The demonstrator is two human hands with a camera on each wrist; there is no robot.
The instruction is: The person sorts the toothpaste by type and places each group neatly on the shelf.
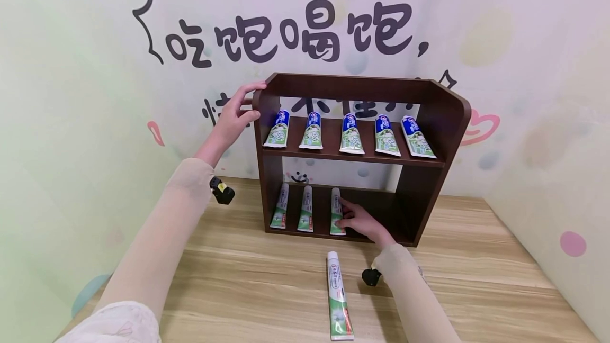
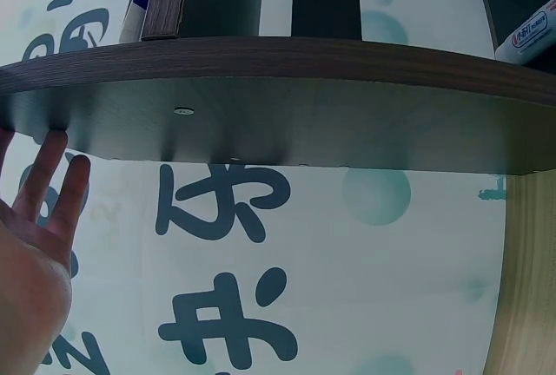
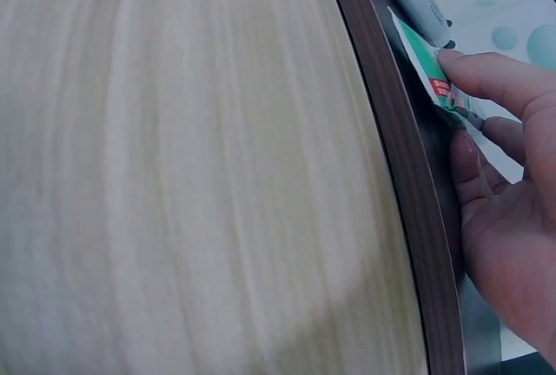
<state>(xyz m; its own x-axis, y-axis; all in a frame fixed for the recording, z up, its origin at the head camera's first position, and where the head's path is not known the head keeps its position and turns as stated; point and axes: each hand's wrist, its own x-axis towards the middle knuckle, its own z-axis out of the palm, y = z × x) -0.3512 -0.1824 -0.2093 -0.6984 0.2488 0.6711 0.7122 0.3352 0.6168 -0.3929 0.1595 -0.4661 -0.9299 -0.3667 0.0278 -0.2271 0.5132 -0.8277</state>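
My right hand [image 1: 360, 222] pinches a green-and-white toothpaste tube [image 1: 337, 231] between thumb and fingers, on the lower board of a dark brown two-tier shelf [image 1: 352, 84]. In the right wrist view, the thumb lies over the tube's green flat end [image 3: 423, 60]. With fingers extended, my left hand [image 1: 232, 122] touches the shelf's upper left side; the left wrist view shows its fingertips against the side panel [image 2: 287, 123]. Two similar tubes, one at the far left [image 1: 280, 213] and one in between [image 1: 305, 216], lie left of the held one. Another toothpaste tube [image 1: 337, 295] lies on the table before the shelf.
Several blue-and-green toothpaste tubes [image 1: 351, 139] lie in a row on the upper board. The shelf stands on a wood-grain table [image 1: 248, 279], against a wall [image 1: 95, 94] printed with dark lettering. Each wrist carries a small black camera.
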